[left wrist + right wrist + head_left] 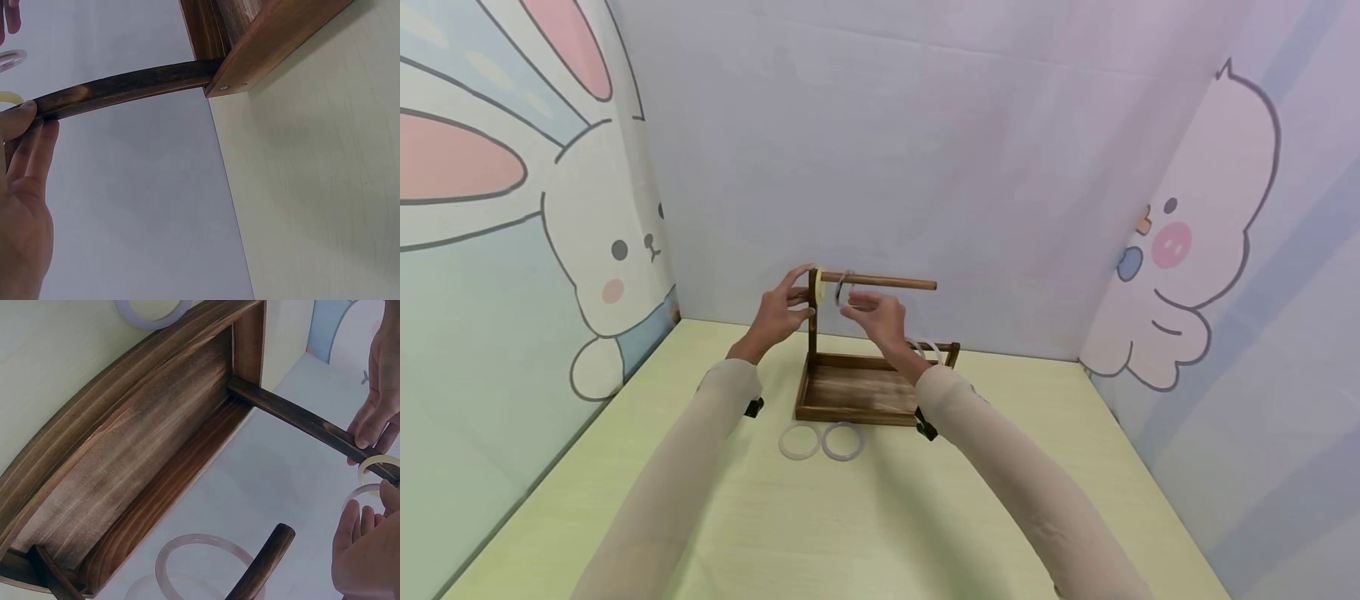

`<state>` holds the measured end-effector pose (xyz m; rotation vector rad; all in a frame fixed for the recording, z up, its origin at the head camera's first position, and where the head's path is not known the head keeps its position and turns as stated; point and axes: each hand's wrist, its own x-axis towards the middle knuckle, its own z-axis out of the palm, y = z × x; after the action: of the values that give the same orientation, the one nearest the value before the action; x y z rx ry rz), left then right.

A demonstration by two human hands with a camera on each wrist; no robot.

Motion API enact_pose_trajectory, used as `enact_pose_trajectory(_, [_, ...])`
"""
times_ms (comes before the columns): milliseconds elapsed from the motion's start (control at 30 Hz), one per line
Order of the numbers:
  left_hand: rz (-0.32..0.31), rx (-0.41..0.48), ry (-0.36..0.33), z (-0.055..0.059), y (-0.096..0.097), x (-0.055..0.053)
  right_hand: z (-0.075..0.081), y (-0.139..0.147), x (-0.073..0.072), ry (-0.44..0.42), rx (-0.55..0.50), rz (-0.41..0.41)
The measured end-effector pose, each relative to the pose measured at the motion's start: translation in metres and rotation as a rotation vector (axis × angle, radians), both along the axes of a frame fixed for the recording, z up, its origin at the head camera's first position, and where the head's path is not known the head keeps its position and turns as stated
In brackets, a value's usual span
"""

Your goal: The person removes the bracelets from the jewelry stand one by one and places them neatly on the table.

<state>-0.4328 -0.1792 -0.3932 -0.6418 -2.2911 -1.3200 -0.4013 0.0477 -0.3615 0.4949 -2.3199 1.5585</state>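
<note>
A dark wooden stand has a tray base [857, 415], an upright post [812, 333] and an upper bar [895, 282] reaching right. My left hand [777, 315] grips the top of the post between thumb and fingers. A pale yellow bangle [820, 289] hangs on the bar against that post. Just right of it, my right hand [882, 319] pinches a lilac-grey bangle [839, 290] that is around the bar. The right wrist view shows this bangle [356, 489] at the fingertips of the right hand [369, 562], close to the yellow bangle [369, 462].
In front of the tray, a whitish bangle [799, 457] and a lilac bangle [843, 458] lie on the pale yellow table [760, 517]. Pale bangles [936, 351] hang on a lower bar [265, 559] at the right, partly behind my right forearm. A curtain [880, 150] stands behind.
</note>
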Motion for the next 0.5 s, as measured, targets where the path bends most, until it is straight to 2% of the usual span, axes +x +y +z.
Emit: enact_pose_trajectory(500, [-0.013, 0.007, 0.007, -0.001, -0.001, -0.003, 0.004, -0.012, -0.006, 0.049, 0.0, -0.002])
